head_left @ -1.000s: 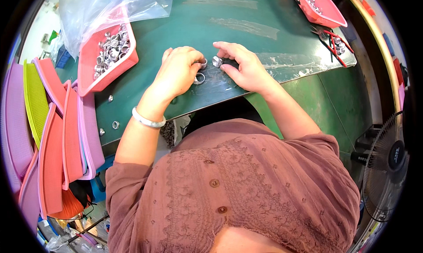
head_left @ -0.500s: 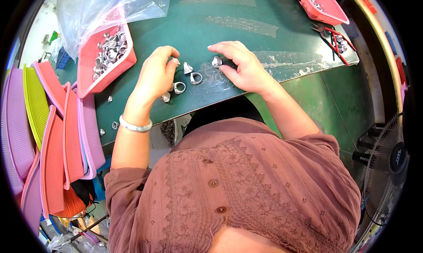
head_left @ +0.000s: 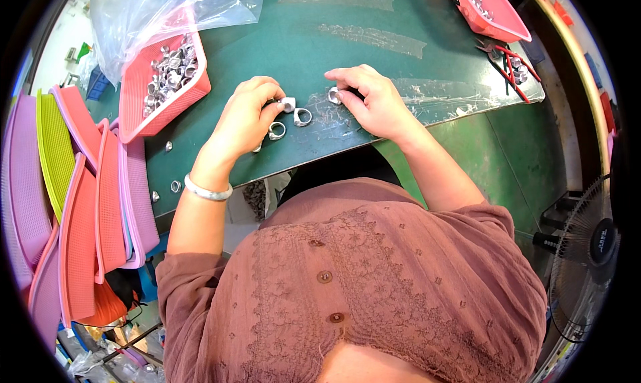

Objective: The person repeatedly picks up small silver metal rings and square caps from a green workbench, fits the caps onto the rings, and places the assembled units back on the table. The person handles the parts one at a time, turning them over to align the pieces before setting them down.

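Observation:
My left hand (head_left: 246,118), with a pale bangle at its wrist, has its thumb and fingers closed at a silver-coloured metal ring (head_left: 289,105) with a broad top. Two more rings lie close by on the green table (head_left: 294,56): an upright-looking ring (head_left: 302,117) to the right and another ring (head_left: 276,131) just below the fingertips. A further metal piece is mostly hidden under the left palm. In my right hand (head_left: 377,105), a ring (head_left: 334,95) sits between thumb and fingers, slightly above the tabletop or touching it; I cannot tell which.
A pink basket (head_left: 128,103) of rings stands left, under a clear plastic bag (head_left: 220,6). Several loose rings lie near the left edge. Stacked coloured baskets (head_left: 80,203) fill the left side. Far right are another pink basket (head_left: 497,29) and red-handled pliers (head_left: 511,76); a fan (head_left: 587,249) stands below.
My left hand has moved slightly right and its fingertips have come onto the broad-topped ring. My right hand has turned the ring it holds so its opening shows.

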Demonstrator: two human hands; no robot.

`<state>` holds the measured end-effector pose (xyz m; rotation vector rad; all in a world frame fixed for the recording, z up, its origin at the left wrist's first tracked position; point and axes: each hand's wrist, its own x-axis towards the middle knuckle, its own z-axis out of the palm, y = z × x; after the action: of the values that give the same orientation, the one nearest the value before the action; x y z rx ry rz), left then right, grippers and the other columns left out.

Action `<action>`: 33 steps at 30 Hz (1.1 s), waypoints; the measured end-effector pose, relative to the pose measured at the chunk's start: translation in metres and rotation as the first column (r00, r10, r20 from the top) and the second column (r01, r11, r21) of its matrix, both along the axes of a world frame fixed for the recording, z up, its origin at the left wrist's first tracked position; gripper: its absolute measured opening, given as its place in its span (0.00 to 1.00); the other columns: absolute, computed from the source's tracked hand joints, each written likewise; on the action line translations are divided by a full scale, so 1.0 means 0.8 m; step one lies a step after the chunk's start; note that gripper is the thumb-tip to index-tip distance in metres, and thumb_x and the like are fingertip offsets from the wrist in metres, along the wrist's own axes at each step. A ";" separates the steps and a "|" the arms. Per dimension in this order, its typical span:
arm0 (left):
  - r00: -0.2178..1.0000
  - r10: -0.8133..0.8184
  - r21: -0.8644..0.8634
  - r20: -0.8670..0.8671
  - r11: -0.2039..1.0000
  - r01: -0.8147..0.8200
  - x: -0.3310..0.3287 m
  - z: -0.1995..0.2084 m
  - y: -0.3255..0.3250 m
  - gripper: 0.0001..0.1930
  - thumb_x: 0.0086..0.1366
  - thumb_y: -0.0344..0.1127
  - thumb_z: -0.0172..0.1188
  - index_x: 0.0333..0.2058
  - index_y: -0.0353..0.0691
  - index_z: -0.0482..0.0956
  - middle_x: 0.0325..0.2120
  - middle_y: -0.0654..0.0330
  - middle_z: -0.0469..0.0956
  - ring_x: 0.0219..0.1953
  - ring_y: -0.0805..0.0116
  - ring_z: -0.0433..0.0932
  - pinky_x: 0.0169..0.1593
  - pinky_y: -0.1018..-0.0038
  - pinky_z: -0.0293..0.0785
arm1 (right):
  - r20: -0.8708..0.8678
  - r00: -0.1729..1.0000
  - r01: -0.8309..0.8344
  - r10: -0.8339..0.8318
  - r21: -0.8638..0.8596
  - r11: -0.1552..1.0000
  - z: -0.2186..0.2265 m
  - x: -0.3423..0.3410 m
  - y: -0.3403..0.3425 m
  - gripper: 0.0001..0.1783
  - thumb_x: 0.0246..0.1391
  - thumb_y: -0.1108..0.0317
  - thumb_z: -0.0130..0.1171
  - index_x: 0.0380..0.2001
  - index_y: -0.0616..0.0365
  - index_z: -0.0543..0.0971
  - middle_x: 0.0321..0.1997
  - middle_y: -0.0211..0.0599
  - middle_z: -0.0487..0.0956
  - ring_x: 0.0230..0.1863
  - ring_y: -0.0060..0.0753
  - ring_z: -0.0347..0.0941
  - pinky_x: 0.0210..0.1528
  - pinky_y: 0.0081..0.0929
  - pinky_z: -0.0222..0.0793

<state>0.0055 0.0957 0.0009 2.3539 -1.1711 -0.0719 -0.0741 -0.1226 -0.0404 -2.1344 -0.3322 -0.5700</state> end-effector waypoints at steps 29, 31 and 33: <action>0.981 0.073 -0.135 0.179 0.990 -0.049 -0.047 -0.044 -0.016 0.35 0.46 0.44 0.66 0.52 0.41 0.65 0.43 0.53 0.70 0.48 0.54 0.67 0.52 0.62 0.58 | -0.166 0.891 -0.231 0.423 0.636 0.736 -0.022 0.014 0.051 0.39 0.36 0.93 0.37 0.58 0.65 0.54 0.61 0.45 0.58 0.63 0.37 0.53 0.63 0.29 0.49; 0.970 0.064 -0.155 0.233 0.988 -0.028 -0.052 -0.042 -0.022 0.30 0.47 0.44 0.64 0.49 0.43 0.68 0.39 0.56 0.70 0.45 0.57 0.68 0.50 0.63 0.59 | -0.192 0.877 -0.211 0.441 0.671 0.711 -0.013 0.006 0.053 0.39 0.36 0.92 0.35 0.58 0.67 0.53 0.60 0.47 0.58 0.63 0.37 0.54 0.63 0.29 0.49; 0.952 0.060 -0.131 0.300 0.991 -0.021 -0.053 -0.045 -0.028 0.26 0.48 0.44 0.63 0.47 0.43 0.70 0.36 0.58 0.71 0.43 0.58 0.68 0.48 0.63 0.60 | -0.247 0.865 -0.191 0.436 0.642 0.742 -0.005 -0.001 0.054 0.37 0.38 0.92 0.36 0.58 0.68 0.53 0.60 0.48 0.58 0.61 0.37 0.56 0.63 0.29 0.50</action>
<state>-0.0369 0.0736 -0.0354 2.3295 -1.2256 0.3820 -0.0747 -0.0793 -0.0446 -1.4661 -0.2456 -0.0201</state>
